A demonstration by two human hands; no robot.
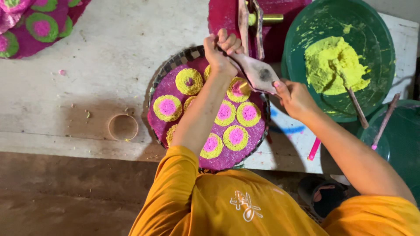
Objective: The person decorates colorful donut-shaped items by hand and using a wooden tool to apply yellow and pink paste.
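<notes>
Both hands gripped the wooden press (256, 72) w/ fingers closed, left hand (221, 52) on the far handle & right hand (294, 97) on the near end, over the tray (175, 65); looked stiff, fairly heavy, best held by its ends.

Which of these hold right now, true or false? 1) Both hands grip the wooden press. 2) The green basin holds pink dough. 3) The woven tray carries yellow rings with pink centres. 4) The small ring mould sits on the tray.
1) True: left hand and right hand hold the wooden press over the woven tray.
2) False: the green basin holds yellow dough.
3) True: yellow rings with pink centres lie on its magenta layer.
4) False: the small ring mould lies on the wooden table, left of the tray.
</notes>
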